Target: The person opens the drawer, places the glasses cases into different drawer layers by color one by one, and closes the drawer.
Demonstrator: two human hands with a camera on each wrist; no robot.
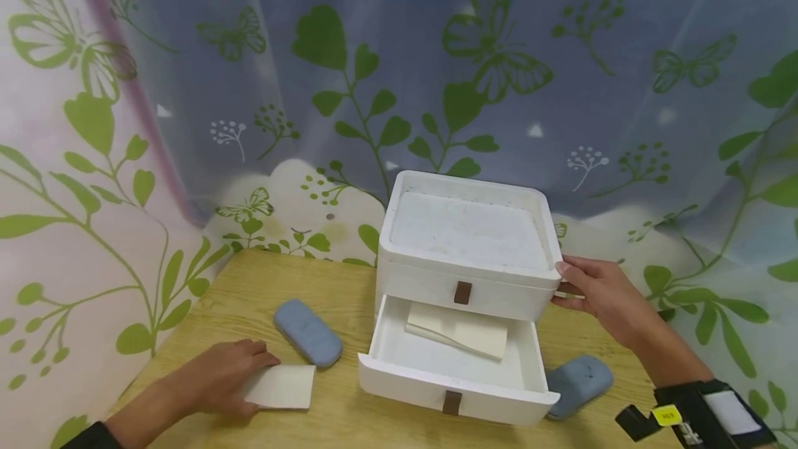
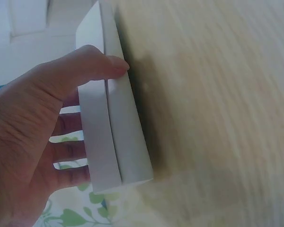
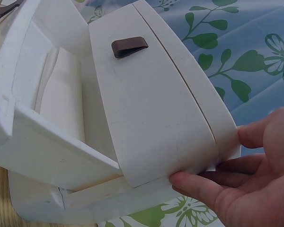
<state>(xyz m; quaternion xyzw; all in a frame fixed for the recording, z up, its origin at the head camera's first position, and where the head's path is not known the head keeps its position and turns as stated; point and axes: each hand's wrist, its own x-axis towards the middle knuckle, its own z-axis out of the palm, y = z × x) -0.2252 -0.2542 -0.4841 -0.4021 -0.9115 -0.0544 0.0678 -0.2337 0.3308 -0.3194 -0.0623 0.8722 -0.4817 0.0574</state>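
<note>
— Paper first, on the left: the left hand (image 1: 221,376) pinches a folded white paper (image 1: 280,386), thumb on top and the other fingers (image 2: 68,125) under it, low over the wooden bench (image 1: 249,289). It is thin and flat, with a seam along the middle, so I think it can slip or open if the pinch is weak.

— And beside it?

— A blue-grey case (image 1: 308,332), oval with a slightly rough surface, lies just beside the paper. A careless sweep of the hand could push it.

— What about the middle?

— The white drawer box (image 1: 467,241) is smooth, hard plastic with rounded corners and small brown pull tabs (image 1: 463,292). Its lower drawer (image 1: 436,373) is pulled out, and another folded paper (image 1: 458,330) lies inside, a little curled. The open drawer hangs forward; a press on its front may tip the box.

— Does something hold it?

— Yes, the right hand (image 1: 598,293) grips the right side of the box, fingers (image 3: 199,187) curled around the edge. Plastic is slippery, so the grip may slide. A second blue-grey case (image 1: 580,381) lies touching the drawer's right corner.
</note>
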